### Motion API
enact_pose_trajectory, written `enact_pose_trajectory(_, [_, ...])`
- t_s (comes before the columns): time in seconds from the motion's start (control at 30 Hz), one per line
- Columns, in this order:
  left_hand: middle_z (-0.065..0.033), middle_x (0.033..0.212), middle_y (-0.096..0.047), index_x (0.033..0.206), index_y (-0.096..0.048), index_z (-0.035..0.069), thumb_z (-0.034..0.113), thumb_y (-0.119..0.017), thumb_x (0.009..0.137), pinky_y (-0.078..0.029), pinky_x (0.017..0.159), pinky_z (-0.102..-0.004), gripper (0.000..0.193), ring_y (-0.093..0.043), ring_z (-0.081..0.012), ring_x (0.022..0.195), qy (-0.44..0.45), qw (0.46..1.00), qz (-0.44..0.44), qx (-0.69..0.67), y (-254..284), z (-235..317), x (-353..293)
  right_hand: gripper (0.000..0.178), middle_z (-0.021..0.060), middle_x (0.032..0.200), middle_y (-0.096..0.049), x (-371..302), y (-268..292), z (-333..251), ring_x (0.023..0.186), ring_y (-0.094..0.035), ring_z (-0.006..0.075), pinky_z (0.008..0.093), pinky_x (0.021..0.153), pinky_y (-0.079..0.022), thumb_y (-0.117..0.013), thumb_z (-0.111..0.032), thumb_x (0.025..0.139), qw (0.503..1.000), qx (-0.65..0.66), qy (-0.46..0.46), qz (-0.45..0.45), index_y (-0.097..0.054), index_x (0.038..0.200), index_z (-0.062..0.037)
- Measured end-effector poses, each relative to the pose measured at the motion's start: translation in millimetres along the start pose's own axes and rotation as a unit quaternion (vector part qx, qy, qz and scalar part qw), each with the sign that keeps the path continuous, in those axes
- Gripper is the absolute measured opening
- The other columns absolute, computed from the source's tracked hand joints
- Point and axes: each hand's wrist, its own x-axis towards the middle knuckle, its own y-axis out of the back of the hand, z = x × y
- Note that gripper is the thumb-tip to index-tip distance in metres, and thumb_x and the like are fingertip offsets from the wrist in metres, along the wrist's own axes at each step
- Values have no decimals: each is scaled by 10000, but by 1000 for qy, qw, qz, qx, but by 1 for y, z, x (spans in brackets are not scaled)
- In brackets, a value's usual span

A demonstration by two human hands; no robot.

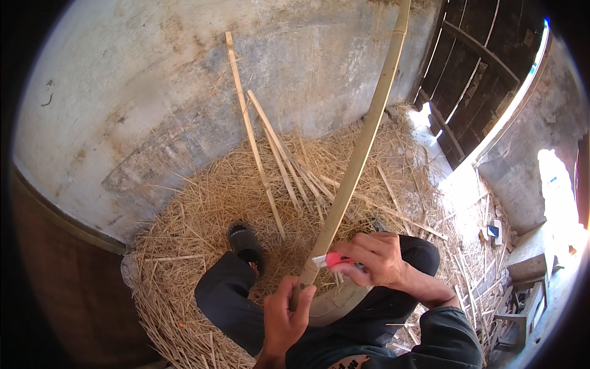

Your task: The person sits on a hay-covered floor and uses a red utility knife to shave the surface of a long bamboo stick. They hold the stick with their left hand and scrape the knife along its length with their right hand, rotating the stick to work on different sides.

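A long bamboo strip [356, 163] slants up and away from my lap toward the far wall, its top running out of view. Near its lower end, my left hand [286, 315] is wrapped round it, thumb on top. My right hand [376, 257] grips a utility knife [335, 259] with a red handle. The knife's pale blade lies against the strip at a joint, just above my left hand. Below the strip, across my lap, is a pale curved piece [335, 304] whose kind I cannot make out.
Several split bamboo strips [246, 129] lean on the stained wall [178, 80] or lie on straw-like shavings [184, 264]. A dark slatted wooden door [473, 67] stands at the far right. A small wooden stool [519, 313] is at the right, with a small blue and white object [492, 231] beyond it.
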Motion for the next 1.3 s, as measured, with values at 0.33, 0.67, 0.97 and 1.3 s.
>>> enact_pose_trajectory(0.33, [32,634,-502,969,-640,14,205,-697,1042,-310,526,-278,212,-417,-36,589,2,1000,8,-2,-3,0,-6,370,-26,697,-585,7,10,8,520,-606,150,323,472,-474,-897,-363,823,1000,-11,-3,13,-800,1076,-112])
enact_pose_trajectory(0.67, [-76,616,-592,995,-659,2,211,-713,1040,-441,519,-313,220,-563,-103,534,-1,1000,5,29,2,-5,-9,395,-18,704,-600,14,15,18,523,-605,161,313,468,-463,-902,-382,806,999,-41,7,19,-795,1053,-92])
enact_pose_trajectory(0.97, [-1,617,-506,970,-630,-2,230,-682,1057,-330,523,-299,254,-444,-60,590,48,997,-37,53,7,-10,-27,219,69,698,-693,33,33,68,541,-601,125,311,494,-454,-769,-258,1006,960,-72,-197,185,-825,1086,-61])
enact_pose_trajectory(1.3, [-54,650,-543,997,-616,-10,272,-578,1113,-412,571,-332,308,-505,-120,602,113,991,-77,-15,26,-32,-19,231,48,765,-740,22,45,102,565,-587,115,312,516,-448,-725,-257,1045,962,-42,-213,166,-813,1119,-57])
